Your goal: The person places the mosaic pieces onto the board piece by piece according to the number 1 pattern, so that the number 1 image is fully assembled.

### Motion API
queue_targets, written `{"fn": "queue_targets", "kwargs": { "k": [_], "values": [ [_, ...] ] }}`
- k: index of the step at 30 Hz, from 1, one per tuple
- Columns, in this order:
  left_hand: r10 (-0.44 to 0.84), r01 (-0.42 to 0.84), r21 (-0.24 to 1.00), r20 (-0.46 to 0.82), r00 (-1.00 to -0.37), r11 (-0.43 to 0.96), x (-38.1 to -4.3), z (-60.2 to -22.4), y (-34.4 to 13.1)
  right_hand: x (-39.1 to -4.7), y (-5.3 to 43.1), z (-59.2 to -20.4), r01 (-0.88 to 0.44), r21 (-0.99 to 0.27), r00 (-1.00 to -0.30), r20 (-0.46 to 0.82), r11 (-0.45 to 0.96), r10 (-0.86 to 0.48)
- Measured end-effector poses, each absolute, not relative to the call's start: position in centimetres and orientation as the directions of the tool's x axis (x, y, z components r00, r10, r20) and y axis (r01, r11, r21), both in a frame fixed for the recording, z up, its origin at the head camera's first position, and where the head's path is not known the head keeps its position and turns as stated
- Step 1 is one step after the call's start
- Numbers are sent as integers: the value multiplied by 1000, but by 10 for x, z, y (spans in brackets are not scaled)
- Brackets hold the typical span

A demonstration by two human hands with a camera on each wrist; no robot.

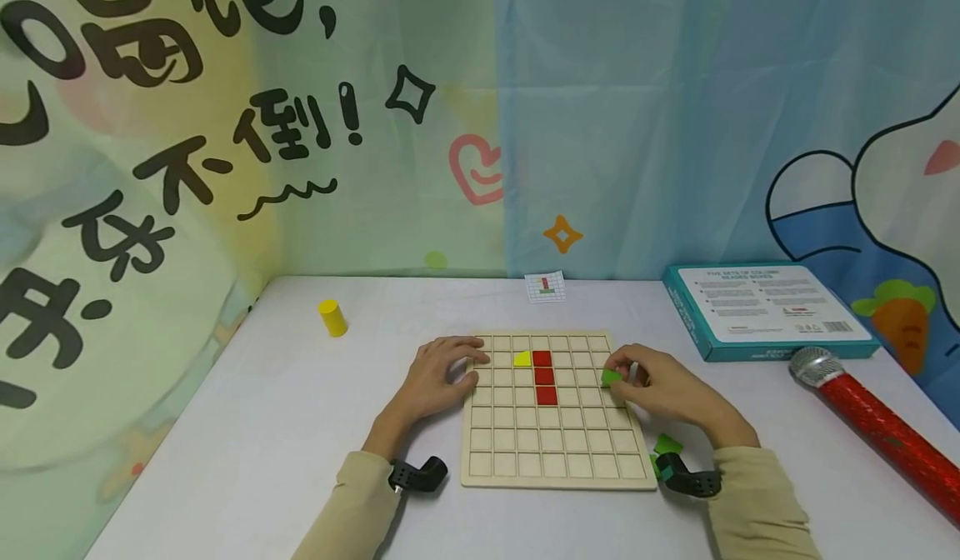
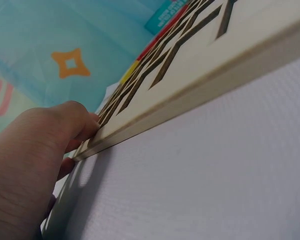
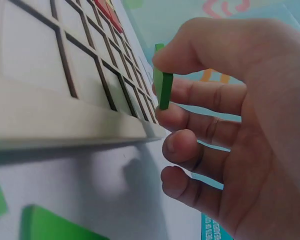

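A pale wooden grid board (image 1: 555, 488) lies on the white table, with three red tiles (image 1: 546, 377) in one column and a yellow tile (image 1: 522, 359) beside the top one. My left hand (image 1: 442, 372) rests at the board's left edge, fingertips and thumb touching its rim; the left wrist view shows this edge close up. Between thumb and fingers, my right hand (image 1: 660, 383) pinches a flat green tile (image 3: 162, 82) at the board's right edge. Its other fingers are bent loosely. More green pieces (image 1: 667, 443) lie on the table by the right wrist.
At the back left stands a yellow cylinder (image 1: 332, 318). Behind the board is a small card (image 1: 544, 287) with a coloured grid pattern. A teal box (image 1: 772, 310) lies at the back right, and a red microphone (image 1: 885, 427) is near it. Printed cloth (image 1: 645, 127) hangs behind.
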State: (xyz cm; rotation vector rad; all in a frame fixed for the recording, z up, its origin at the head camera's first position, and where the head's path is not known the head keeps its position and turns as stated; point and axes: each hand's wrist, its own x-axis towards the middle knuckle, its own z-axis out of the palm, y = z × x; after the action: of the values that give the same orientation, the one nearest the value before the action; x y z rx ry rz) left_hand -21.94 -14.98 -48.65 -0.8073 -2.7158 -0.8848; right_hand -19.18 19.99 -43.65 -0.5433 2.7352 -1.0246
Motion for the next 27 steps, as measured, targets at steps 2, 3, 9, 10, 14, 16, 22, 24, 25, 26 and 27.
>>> {"fn": "queue_targets", "kwargs": {
  "k": [2, 3, 9, 10, 14, 16, 22, 24, 25, 26, 27],
  "values": [
    [443, 547, 496, 320, -837, 674, -219, -486, -150, -192, 198, -437, -286, -665, -916, -21, 690, -400],
    [443, 547, 497, 320, -837, 673, -219, -486, -150, -192, 197, -438, -294, -666, -914, -14, 686, -406],
    [448, 546, 498, 313, -838, 673, -220, -486, -150, -192, 192, -440, -308, -671, -906, -8, 674, -422],
    [448, 547, 498, 314, -837, 673, -220, -486, -150, -192, 191, -440, -308, -671, -907, -7, 674, -421],
    [447, 549, 501, 319, -836, 669, -220, -487, -150, -193, 186, -441, -324, -668, -901, 2, 670, -434],
    [444, 548, 505, 322, -836, 667, -220, -487, -150, -193, 183, -441, -338, -661, -896, 8, 670, -445],
    [445, 552, 502, 326, -834, 666, -221, -488, -151, -192, 174, -441, -369, -647, -881, 16, 667, -473],
    [446, 554, 499, 328, -832, 666, -221, -489, -151, -192, 170, -441, -372, -645, -879, 15, 667, -476],
    [447, 555, 498, 329, -832, 666, -221, -489, -151, -191, 168, -442, -381, -641, -876, 19, 666, -483],
    [447, 556, 498, 330, -831, 666, -221, -489, -151, -191, 166, -442, -390, -637, -871, 21, 665, -491],
    [448, 556, 497, 330, -831, 666, -220, -489, -151, -190, 163, -442, -402, -635, -865, 27, 660, -500]
  ]
}}
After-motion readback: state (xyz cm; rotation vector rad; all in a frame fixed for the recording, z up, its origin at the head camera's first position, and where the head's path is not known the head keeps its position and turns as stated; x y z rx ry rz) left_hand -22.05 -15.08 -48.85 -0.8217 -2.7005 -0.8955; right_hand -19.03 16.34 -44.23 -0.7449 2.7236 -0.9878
